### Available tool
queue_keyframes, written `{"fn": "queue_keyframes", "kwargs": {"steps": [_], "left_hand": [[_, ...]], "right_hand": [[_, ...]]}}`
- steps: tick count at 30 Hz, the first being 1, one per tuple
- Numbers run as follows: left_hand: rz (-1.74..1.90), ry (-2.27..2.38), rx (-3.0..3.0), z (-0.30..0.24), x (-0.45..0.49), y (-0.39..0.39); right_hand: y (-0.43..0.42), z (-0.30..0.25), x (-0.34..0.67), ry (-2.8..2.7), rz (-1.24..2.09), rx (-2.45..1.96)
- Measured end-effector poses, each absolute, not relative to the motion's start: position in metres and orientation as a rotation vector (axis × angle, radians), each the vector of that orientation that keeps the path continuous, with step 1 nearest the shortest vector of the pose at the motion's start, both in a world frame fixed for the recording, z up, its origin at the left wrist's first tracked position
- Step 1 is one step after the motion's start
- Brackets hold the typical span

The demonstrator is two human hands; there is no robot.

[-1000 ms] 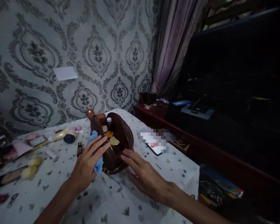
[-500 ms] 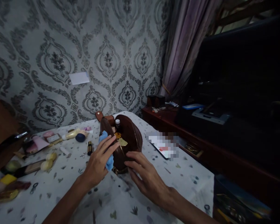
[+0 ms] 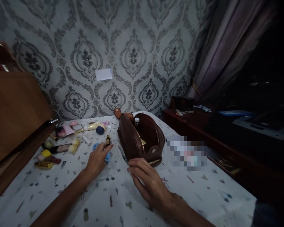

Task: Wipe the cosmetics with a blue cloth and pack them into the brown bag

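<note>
My left hand (image 3: 96, 160) is closed on a blue cloth (image 3: 107, 157), which pokes out on both sides of the fingers. Right at its fingertips a small black bottle with gold bands (image 3: 108, 140) stands on the table; whether they touch it I cannot tell. A dark brown zip bag (image 3: 132, 142) sits unzipped just to the right. Inside the bag are a white-capped bottle (image 3: 137, 120) and something yellowish, partly hidden. My right hand (image 3: 148, 178) has its fingers stretched out, holding nothing, at the near lower edge of the bag.
Cosmetics, among them a pink tube (image 3: 67, 129), a navy round lid (image 3: 100, 130) and a gold tube (image 3: 43, 165), lie at left on the patterned tablecloth (image 3: 123, 198). A brown box (image 3: 16, 110) stands far left. A blurred-out phone (image 3: 186, 154) lies right of the bag.
My left hand has moved off the bag with the blue cloth, leftward to the small black bottle. My right hand stays close to the bag's front. The view has turned left.
</note>
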State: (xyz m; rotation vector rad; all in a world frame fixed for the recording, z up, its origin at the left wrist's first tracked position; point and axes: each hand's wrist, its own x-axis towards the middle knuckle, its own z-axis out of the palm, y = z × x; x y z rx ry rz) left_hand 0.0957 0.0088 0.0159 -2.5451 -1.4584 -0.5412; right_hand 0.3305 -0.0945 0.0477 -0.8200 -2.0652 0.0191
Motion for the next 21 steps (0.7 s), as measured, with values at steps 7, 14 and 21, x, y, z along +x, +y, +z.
{"fn": "queue_keyframes", "kwargs": {"steps": [7,14,21], "left_hand": [[-0.505,-1.62,-2.609,0.014,0.096,0.031],[-0.643,-1.914,-2.424,0.005,0.072,0.04],[-0.679,-1.98,-2.335,0.011,0.06,0.05]], "right_hand": [[-0.067,0.031,0.283,-2.036,0.314,-0.799],[-0.04,0.017,0.244,-1.916,0.691,-0.944],[-0.024,-0.013,0.222,-1.675,0.882,-1.024]]}}
